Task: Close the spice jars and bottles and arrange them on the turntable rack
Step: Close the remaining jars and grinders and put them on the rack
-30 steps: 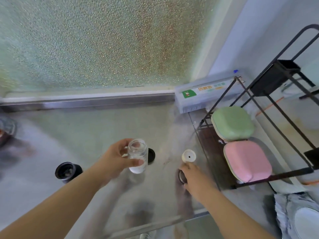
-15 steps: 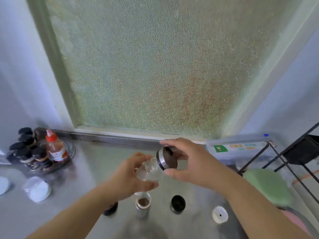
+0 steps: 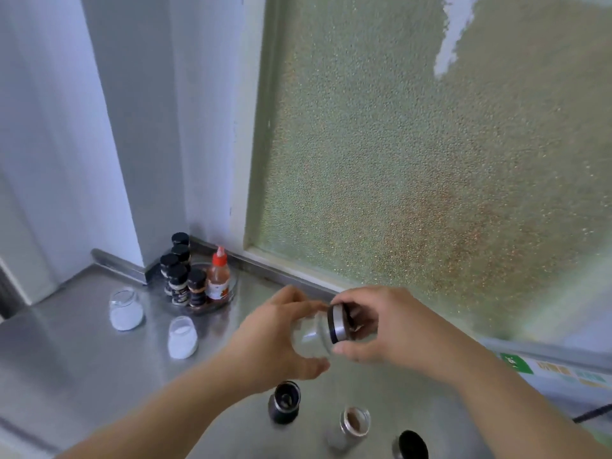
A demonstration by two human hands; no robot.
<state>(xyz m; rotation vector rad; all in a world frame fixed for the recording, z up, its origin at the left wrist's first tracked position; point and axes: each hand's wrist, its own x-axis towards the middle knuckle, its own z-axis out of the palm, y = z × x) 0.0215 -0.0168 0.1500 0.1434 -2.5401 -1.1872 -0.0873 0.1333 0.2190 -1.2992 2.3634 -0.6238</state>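
My left hand (image 3: 278, 339) grips a small clear glass jar (image 3: 311, 336), tilted on its side above the steel counter. My right hand (image 3: 381, 329) holds a silver-and-black lid (image 3: 338, 323) against the jar's mouth. At the back left corner stands the turntable rack (image 3: 231, 286) with several black-capped spice jars (image 3: 178, 276) and a red-capped sauce bottle (image 3: 218, 273). Two open jars of white powder (image 3: 126, 309) (image 3: 182, 337) stand on the counter beside the rack. Below my hands are a dark open jar (image 3: 284, 402), an open jar of brown spice (image 3: 354, 425) and a black lid (image 3: 410, 443).
The steel counter (image 3: 82, 359) ends at a frosted glass window (image 3: 430, 160) behind and a white wall at left. A plastic box with a green label (image 3: 556, 369) lies at the right edge.
The view has swung left, so the rack sits nearer the middle. The lid, held just off the jar before, now sits over its mouth, and both hands stay on them.
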